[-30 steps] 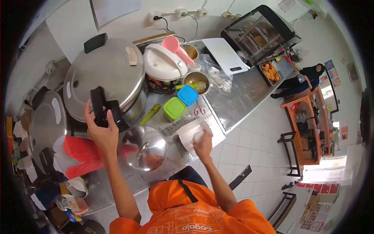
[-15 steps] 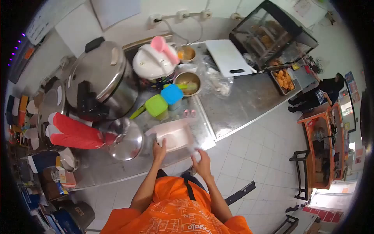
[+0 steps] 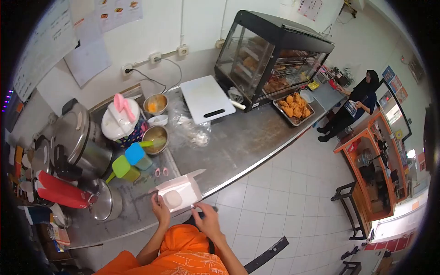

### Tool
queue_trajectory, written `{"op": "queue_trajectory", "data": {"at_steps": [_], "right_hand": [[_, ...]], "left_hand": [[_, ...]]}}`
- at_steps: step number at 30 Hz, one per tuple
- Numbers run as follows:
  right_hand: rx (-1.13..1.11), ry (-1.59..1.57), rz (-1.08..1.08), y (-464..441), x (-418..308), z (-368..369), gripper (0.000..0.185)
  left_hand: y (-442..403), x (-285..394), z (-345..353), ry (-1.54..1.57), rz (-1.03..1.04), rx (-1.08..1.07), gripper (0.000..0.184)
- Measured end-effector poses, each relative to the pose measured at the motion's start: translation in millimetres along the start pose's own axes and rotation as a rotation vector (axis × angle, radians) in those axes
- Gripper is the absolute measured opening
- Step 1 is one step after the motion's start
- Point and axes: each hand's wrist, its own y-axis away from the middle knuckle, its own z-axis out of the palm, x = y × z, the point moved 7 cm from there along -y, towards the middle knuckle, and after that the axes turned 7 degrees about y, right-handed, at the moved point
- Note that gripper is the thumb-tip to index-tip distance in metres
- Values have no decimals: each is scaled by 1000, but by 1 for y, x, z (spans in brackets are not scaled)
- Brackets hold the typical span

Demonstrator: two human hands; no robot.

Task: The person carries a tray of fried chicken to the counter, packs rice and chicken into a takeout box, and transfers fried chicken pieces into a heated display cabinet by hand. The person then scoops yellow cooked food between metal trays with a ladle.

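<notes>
A pale paper food box [image 3: 195,187] with its lid flaps raised sits at the counter's front edge. A round, whitish, flat item [image 3: 173,200] lies inside it; I cannot tell what it is. My left hand [image 3: 160,211] grips the box's left side, thumb toward the inside. At the near right corner, my right hand [image 3: 209,221] pinches the box's edge between thumb and fingers. Beyond the box are two small pink-and-white objects [image 3: 161,172], a green-lidded container [image 3: 122,167] and a blue-lidded container [image 3: 135,155].
A steel pot [image 3: 106,199], a large pressure cooker [image 3: 87,137] and a red cloth-like item [image 3: 62,190] crowd the left. Behind are metal bowls [image 3: 156,137] and a cutting board [image 3: 206,98]. A fried chicken tray [image 3: 295,107] stands by the display warmer [image 3: 270,59]. A person [image 3: 360,101] stands far right.
My view has swung to the right, so the counter things sit further left and more of the warmer shows. Both hands remain at the box, which now appears lower and further left.
</notes>
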Motion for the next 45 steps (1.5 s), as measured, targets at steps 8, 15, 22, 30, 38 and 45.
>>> {"op": "queue_trajectory", "data": {"at_steps": [8, 15, 22, 30, 38, 45], "right_hand": [[-540, 488, 412, -179, 206, 14, 98], [-459, 656, 478, -310, 302, -76, 106], [42, 415, 496, -384, 326, -193, 93], [217, 3, 556, -425, 321, -286, 72], [-294, -178, 477, -433, 351, -236, 60], [-640, -689, 920, -426, 426, -194, 67]], "left_hand": [[2, 44, 249, 74, 53, -143, 43], [-3, 74, 442, 213, -2, -269, 43], [-25, 136, 558, 270, -133, -372, 44], [-4, 265, 559, 241, 204, -364, 29], [25, 227, 624, 453, -503, -548, 46], [-6, 213, 558, -325, -39, 110, 45]]}}
